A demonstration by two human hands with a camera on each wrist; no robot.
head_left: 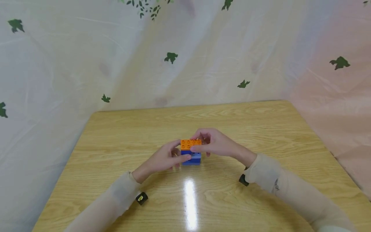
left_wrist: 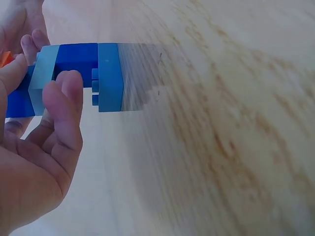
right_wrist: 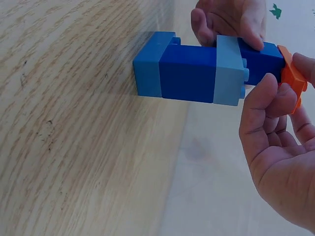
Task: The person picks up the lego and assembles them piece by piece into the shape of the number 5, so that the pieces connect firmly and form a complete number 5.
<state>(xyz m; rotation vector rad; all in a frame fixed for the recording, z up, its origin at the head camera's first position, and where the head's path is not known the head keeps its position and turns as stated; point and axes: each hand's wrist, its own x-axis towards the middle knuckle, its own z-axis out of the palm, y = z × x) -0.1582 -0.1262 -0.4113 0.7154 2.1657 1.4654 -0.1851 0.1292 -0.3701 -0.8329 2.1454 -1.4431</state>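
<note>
A tower of toy building bricks stands upright on the wooden table (head_left: 116, 135). From the bottom it has a medium blue brick (right_wrist: 148, 71), a dark blue brick (right_wrist: 187, 73), a light blue brick (right_wrist: 228, 76), another dark blue brick (right_wrist: 266, 59) and a flat orange brick (right_wrist: 291, 78) on top. My left hand (head_left: 163, 158) holds the tower's left side, thumb in front, fingertips against the blue bricks. With thumb and fingers, my right hand (head_left: 220, 144) pinches the orange brick. Whether the orange brick is fully pressed down I cannot tell.
Behind the table hangs a pale cloth (head_left: 203, 77) printed with green leaf shapes. A bright light reflection (head_left: 190, 203) lies on the tabletop in front of the tower. Small black devices (head_left: 141, 198) sit at both wrists by the sleeves.
</note>
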